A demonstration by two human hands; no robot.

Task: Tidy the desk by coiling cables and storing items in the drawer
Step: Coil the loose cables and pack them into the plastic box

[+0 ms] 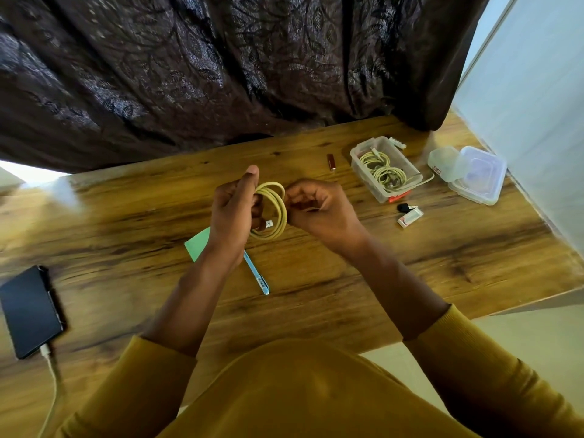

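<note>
Wooden desk (347, 263), coiled cable (273, 210) upright, hand-held

I am looking at what seems a home room: a wood-grain table (316, 298) is standing against a heavy dark patterned curtain (221, 64), a phone (30, 311) is charging at the table's left edge, plastic food tubs (474, 173) sitting at its far right.
</note>
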